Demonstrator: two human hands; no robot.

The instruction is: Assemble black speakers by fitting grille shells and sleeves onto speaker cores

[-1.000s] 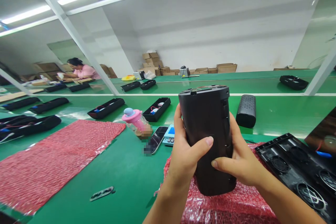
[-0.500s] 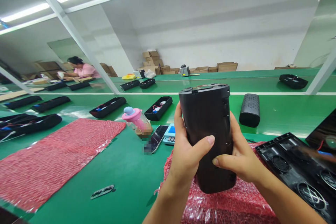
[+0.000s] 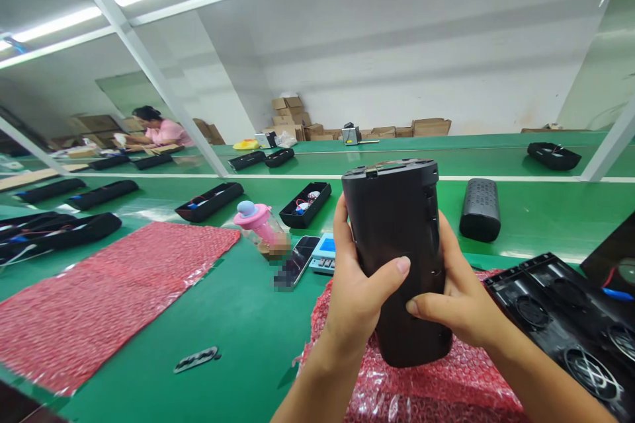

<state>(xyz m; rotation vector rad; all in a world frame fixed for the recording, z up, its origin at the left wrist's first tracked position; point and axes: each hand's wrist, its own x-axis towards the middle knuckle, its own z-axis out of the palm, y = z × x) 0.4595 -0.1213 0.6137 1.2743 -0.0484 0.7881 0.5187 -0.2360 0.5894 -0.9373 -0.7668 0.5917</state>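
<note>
Between both hands I hold a black speaker housing, long and rounded, tipped up with its open-edged end away from me. My left hand grips its left side, thumb across the smooth face. On the opposite side, my right hand is wrapped around the edge, its thumb also pressed on the face. The fingers behind the housing are partly hidden. Beneath it lies red bubble wrap. To the right are black plastic shells with round speaker openings.
Left of my hands are a phone, a blue device with buttons and a pink-lidded bottle. A small grey strip lies nearer. Several black housings, one with wires, line the green bench. A person in pink sits far left.
The view has shifted slightly, so the bench items sit a little further right. Both hands keep the same grip on the housing.
</note>
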